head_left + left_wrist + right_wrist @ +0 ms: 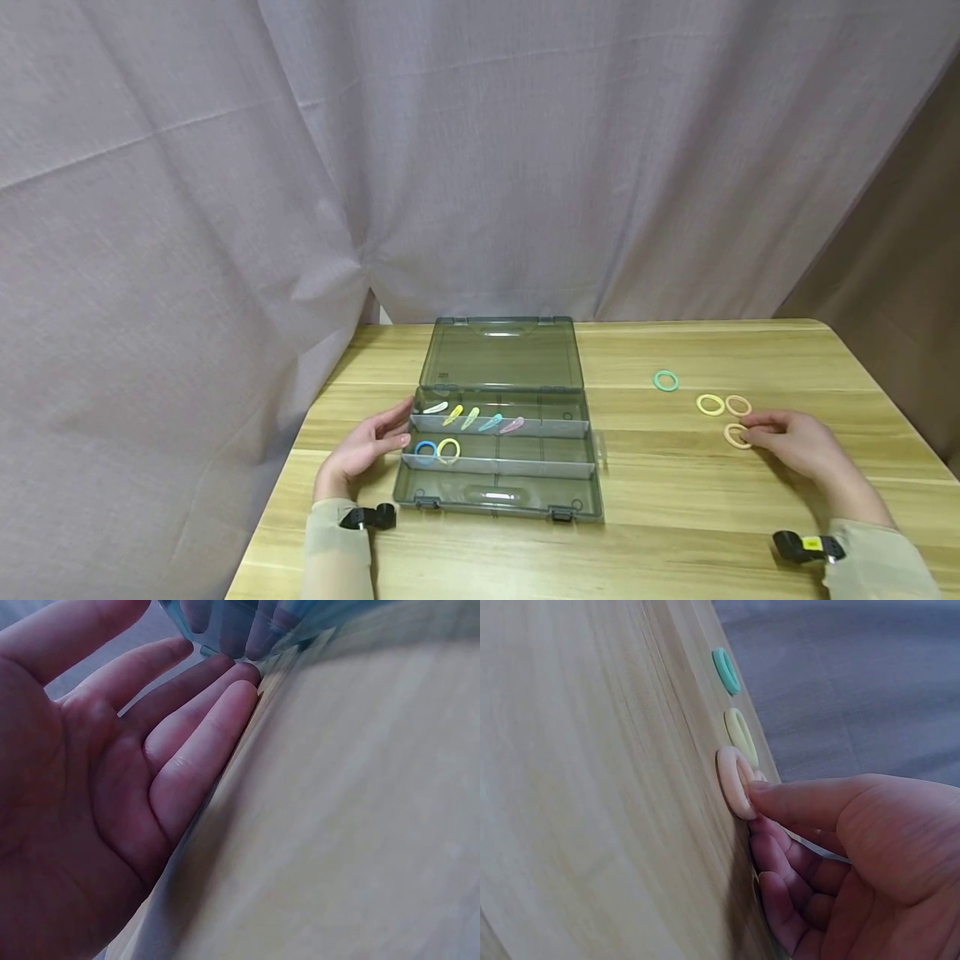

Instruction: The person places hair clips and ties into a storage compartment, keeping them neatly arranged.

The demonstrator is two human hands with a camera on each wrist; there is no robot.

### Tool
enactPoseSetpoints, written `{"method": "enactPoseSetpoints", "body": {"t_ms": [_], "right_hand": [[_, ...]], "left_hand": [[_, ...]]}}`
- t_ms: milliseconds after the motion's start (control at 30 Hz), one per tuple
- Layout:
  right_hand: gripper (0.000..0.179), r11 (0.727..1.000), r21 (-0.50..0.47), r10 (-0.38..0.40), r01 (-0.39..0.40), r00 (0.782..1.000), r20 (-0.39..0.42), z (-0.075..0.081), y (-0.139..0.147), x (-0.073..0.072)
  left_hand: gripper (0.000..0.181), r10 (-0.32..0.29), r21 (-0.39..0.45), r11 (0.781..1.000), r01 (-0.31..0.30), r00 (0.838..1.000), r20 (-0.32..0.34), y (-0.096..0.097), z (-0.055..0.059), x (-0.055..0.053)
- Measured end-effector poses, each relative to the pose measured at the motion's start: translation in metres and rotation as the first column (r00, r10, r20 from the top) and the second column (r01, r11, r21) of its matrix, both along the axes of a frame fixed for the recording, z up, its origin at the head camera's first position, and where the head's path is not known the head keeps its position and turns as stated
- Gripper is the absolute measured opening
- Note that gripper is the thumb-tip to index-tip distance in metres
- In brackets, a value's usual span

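Note:
Between thumb and fingers, my right hand (pixel 795 446) pinches a peach hair tie (pixel 729 784) at the table's right side. Just beyond it lie another peach hair tie (pixel 738 397) and a yellow one (pixel 700 405), with a green hair tie (pixel 656 384) farther off. My left hand (pixel 363 448) rests at the left side of a grey see-through divided box (pixel 525 483), fingers extended against its wall. Several snap hair clips (pixel 471 417) line the box's back compartment and its divider. In the middle compartment are a blue hair tie (pixel 417 455) and a yellow hair tie (pixel 448 440).
The box's lid (pixel 502 358) is folded back flat toward the curtain (pixel 510 208). A small clear tab (pixel 600 448) sticks out at the box's right side. The wooden table (pixel 675 517) ends at the curtain behind.

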State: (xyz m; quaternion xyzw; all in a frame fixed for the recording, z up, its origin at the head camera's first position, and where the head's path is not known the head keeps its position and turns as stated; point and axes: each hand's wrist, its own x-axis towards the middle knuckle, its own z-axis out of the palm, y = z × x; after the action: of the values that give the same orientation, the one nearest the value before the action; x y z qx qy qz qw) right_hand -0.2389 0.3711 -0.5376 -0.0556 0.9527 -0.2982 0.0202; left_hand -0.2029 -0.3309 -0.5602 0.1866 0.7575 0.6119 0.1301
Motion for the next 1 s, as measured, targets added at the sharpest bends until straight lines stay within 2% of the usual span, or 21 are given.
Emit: {"method": "enactPoseSetpoints", "body": {"t_ms": [467, 1000], "right_hand": [[0.033, 0.999, 0.028, -0.014, 0.015, 1.000, -0.025, 0.0010, -0.0028, 0.0013], [0.035, 0.999, 0.024, -0.033, 0.034, 0.999, -0.021, 0.0013, -0.0025, 0.0037]], "left_hand": [[0.074, 0.006, 0.006, 1.000, -0.006, 1.000, 0.005, 0.0005, 0.0007, 0.0007], [0.071, 0.011, -0.006, 1.000, -0.011, 1.000, 0.009, 0.0016, 0.0016, 0.0017]]}}
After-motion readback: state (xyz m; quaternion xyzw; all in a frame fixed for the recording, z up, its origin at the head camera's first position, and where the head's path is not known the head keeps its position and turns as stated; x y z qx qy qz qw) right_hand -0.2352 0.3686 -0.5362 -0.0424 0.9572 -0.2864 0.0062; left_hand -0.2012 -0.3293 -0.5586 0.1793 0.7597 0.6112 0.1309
